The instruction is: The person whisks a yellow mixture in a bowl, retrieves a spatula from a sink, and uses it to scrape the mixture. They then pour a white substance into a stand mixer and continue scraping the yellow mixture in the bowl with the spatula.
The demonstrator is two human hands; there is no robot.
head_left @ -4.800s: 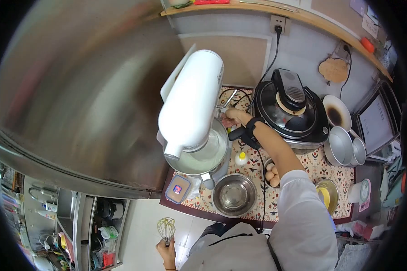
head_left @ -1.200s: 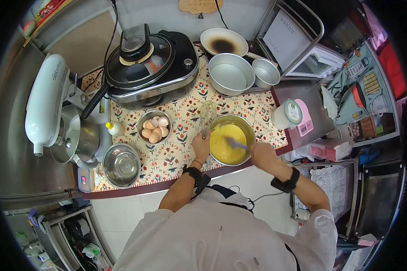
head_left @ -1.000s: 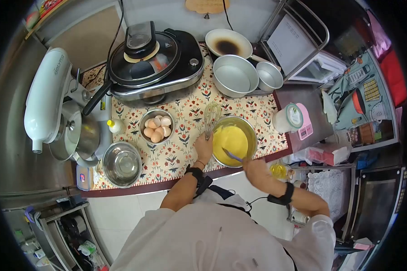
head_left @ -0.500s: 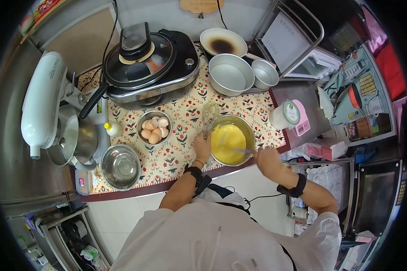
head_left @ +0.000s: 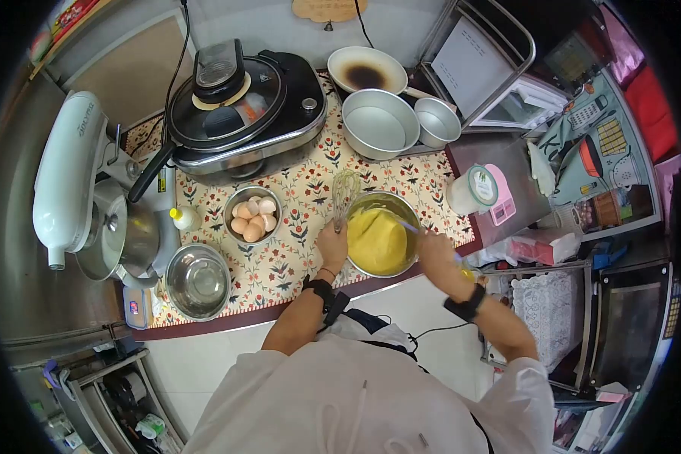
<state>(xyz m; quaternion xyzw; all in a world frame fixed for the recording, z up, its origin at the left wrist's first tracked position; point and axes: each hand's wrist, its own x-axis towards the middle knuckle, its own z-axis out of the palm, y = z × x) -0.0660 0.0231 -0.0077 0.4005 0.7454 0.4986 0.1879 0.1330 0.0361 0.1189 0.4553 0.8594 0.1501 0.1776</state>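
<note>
My left hand (head_left: 331, 246) is closed on the handle of a wire whisk (head_left: 346, 191), whose loops point away from me above the table. That hand rests against the left side of a steel mixing bowl (head_left: 386, 200). Thick yellow batter (head_left: 377, 240) lies in the bowl, folded into a smooth mound. At the bowl's right rim, my right hand (head_left: 437, 255) is wrapped round a spatula (head_left: 408, 226) with a pale purplish shaft. The spatula's head is hidden in the batter.
Left of the bowl stand a small bowl of eggshells (head_left: 251, 216), a steel bowl (head_left: 197, 281), a yellow-capped bottle (head_left: 185, 219) and a stand mixer (head_left: 72, 178). Behind are an electric griddle (head_left: 250, 144) and round cake tins (head_left: 380, 125). A lidded jar (head_left: 469, 191) sits beside a pink scale (head_left: 501, 206).
My right hand has moved slightly left and up with the spatula, whose shaft now slants at the upper right of the bowl. The batter has been gathered into a mound. My left hand keeps its grip.
</note>
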